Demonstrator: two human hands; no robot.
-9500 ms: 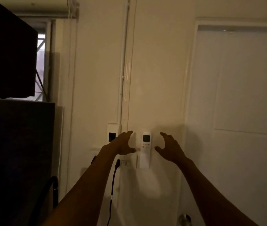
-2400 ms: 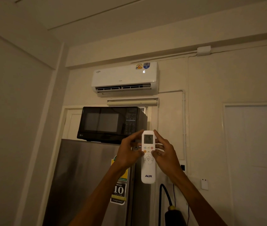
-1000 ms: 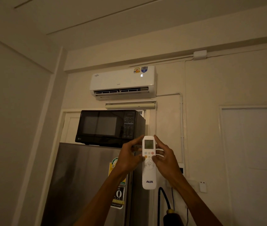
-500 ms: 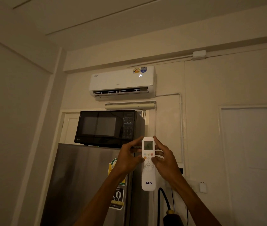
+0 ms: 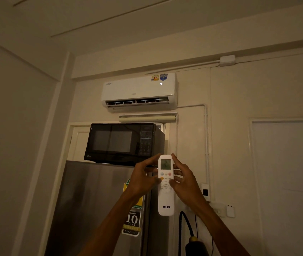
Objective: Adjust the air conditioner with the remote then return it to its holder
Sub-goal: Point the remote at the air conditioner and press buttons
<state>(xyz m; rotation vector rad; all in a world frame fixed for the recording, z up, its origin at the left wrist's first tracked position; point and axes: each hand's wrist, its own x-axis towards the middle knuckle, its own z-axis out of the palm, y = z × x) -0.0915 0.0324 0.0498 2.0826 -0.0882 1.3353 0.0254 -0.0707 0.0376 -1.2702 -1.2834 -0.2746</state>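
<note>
A white remote [image 5: 166,200] marked AUX stands upright in front of me, its small screen lit. My left hand [image 5: 143,179] grips its left side with the thumb on the buttons. My right hand [image 5: 185,182] holds the right side, thumb also on the button area. High on the wall hangs the white air conditioner [image 5: 138,91], its flap open and a lit digit showing near its right end. The white remote holder [image 5: 230,211] is fixed low on the wall to the right, with nothing in it.
A black microwave [image 5: 123,143] sits on a steel fridge [image 5: 91,209] directly behind my hands. A wall socket [image 5: 205,192] and black cable [image 5: 184,224] are beside my right wrist. A white door [image 5: 287,182] fills the right side.
Since the oldest frame the remote has left its wall holder and is in both hands, aimed up. In the last second the air conditioner's lit display changed; the hands barely moved.
</note>
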